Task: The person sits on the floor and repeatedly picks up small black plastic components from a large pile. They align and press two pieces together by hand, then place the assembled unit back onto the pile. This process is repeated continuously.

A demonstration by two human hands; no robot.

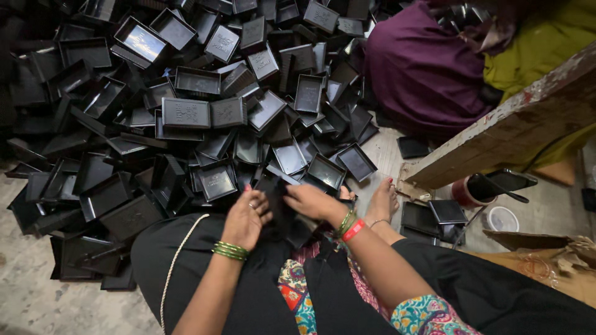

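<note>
Left hand [246, 218] and right hand [310, 201] both grip 1 black tray [280, 197] (fingers curled), beside tray pile [186, 111].

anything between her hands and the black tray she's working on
Nothing visible: both the left hand and the right hand already rest on the black tray over the lap, with the pile of black trays lying beyond it.

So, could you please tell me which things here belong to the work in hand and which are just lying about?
In use:
- left hand
- right hand
- black tray held between them
- tray pile

Lying about:
- wooden beam
- white lid
- red cup
- purple cloth
</note>
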